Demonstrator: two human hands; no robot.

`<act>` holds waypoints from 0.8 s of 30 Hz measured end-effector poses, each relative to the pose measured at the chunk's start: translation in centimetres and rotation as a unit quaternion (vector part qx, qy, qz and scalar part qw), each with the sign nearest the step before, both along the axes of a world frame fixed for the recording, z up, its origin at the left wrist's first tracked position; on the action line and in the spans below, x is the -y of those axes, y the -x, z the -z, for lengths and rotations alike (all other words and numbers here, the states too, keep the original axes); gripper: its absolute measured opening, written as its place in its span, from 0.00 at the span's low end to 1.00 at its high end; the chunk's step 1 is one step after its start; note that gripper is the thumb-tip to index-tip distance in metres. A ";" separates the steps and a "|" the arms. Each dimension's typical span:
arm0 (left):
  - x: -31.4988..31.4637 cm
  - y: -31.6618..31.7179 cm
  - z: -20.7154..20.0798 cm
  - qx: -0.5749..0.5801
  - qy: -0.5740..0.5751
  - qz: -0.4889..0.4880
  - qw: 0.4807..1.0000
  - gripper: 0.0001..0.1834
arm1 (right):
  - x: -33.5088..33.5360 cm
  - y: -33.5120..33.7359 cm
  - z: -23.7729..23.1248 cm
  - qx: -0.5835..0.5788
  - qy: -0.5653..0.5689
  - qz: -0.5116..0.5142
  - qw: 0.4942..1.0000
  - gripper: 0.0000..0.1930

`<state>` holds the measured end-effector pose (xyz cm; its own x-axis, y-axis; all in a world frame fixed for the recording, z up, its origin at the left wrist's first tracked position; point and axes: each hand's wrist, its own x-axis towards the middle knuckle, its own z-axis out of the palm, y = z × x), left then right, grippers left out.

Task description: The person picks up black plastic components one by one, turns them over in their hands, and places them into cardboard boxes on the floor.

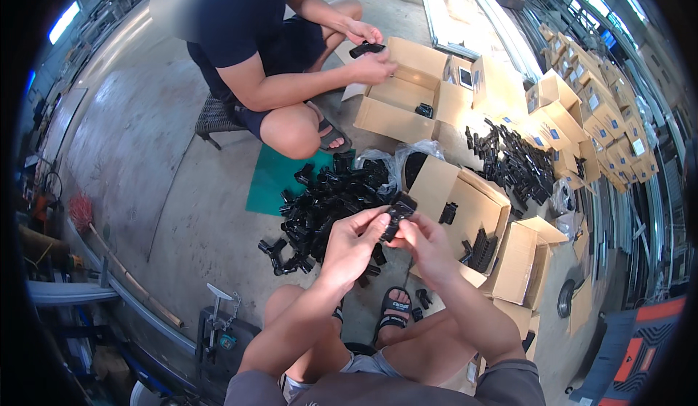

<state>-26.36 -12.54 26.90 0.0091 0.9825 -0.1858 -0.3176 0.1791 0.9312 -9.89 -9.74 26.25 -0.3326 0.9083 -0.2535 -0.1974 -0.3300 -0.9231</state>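
Note:
In front of my knees I hold a small glossy black part [400, 211] up between both hands. My left hand [354, 247] pinches it from the left, with the thumb on its near side. Fingers of my right hand [423, 244] close on its lower right end. Its exact kind cannot be made out. Just beyond my left hand lies a heap of similar black parts [320, 206], partly on a green sheet [265, 181]. To the right of my right hand stands an open cardboard box [498, 206] with a row of black parts [480, 250] inside.
Across from me a seated person [251, 50] holds another black part [366, 49] over an open box [392, 119]. More black pieces [512, 162] lie at the right, near stacked cartons [600, 108]. A red-headed broom [123, 260] lies left; a metal stand [218, 326] is nearer.

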 end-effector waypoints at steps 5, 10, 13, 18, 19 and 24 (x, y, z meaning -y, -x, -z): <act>-0.1 1.1 -0.2 0.090 0.071 -0.008 0.993 0.19 | -0.8 1.9 1.2 0.093 -0.022 0.021 0.995 0.14; 0.0 4.3 0.5 0.136 0.125 -0.067 0.980 0.18 | -4.0 4.5 3.8 0.084 -0.168 -0.006 0.982 0.13; -0.5 5.2 -0.7 0.172 0.124 -0.087 0.973 0.19 | -10.5 2.4 10.7 0.206 -0.133 0.065 0.967 0.10; -1.6 4.9 -1.8 0.232 0.115 -0.116 0.959 0.17 | -19.1 -2.4 22.9 0.541 -0.320 -0.040 0.777 0.09; -2.0 4.6 -1.7 0.240 0.122 -0.118 0.956 0.17 | -20.0 -2.7 24.3 0.569 -0.371 -0.071 0.731 0.09; -3.7 4.6 -0.7 0.237 0.154 -0.147 0.948 0.16 | -24.2 -0.6 31.8 0.649 -0.457 -0.152 0.589 0.06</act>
